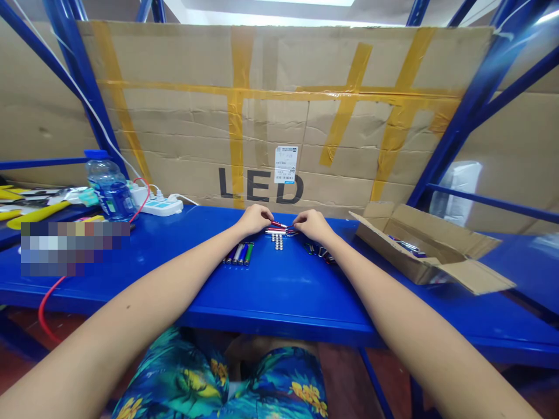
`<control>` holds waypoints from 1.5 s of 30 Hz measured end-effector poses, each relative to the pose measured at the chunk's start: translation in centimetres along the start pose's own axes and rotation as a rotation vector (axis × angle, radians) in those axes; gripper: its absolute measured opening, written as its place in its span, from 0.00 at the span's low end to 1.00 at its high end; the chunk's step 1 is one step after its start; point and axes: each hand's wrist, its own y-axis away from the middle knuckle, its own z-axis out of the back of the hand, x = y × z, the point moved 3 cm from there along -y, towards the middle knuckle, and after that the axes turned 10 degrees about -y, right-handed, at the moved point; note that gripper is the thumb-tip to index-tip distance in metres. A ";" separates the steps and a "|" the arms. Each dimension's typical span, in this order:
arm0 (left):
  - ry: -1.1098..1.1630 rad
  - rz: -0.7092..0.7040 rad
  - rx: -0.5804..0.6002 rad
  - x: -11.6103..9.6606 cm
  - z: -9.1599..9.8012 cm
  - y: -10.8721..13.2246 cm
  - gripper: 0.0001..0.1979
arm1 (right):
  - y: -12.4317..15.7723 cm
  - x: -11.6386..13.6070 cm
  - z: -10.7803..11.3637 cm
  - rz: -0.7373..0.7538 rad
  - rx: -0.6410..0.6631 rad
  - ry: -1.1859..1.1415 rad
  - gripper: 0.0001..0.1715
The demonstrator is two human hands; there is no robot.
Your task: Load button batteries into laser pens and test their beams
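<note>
— Near the tabletop's [283, 297] far edge: slim red tube [278, 224]. Held how?

— Pinched at its left end in the left grip [257, 220]; right grip [312, 226] near the opposite end, too small to tell whether holding.

— Handling?

— Probably light, stiff, slick; best taken by the ends. Nearby, silver discs [277, 240]; farther out, coloured tubes [238, 254] left, clips [322, 251] right, then open box [423, 262].
</note>
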 end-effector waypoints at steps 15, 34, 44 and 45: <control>-0.024 0.021 0.101 0.4 -0.4 0.0 0.07 | 0.0 -0.4 -0.4 -0.043 0.116 0.025 0.06; -0.015 -0.112 0.213 -0.1 -0.5 0.3 0.11 | -0.1 -0.6 -0.4 -0.036 0.133 0.038 0.07; -0.040 -0.116 0.186 -0.7 -0.2 0.5 0.11 | -0.3 -0.9 -0.1 -0.069 0.091 0.000 0.21; -0.042 -0.109 0.174 -0.7 -0.1 0.6 0.10 | -0.3 -0.9 0.0 -0.070 0.088 0.000 0.22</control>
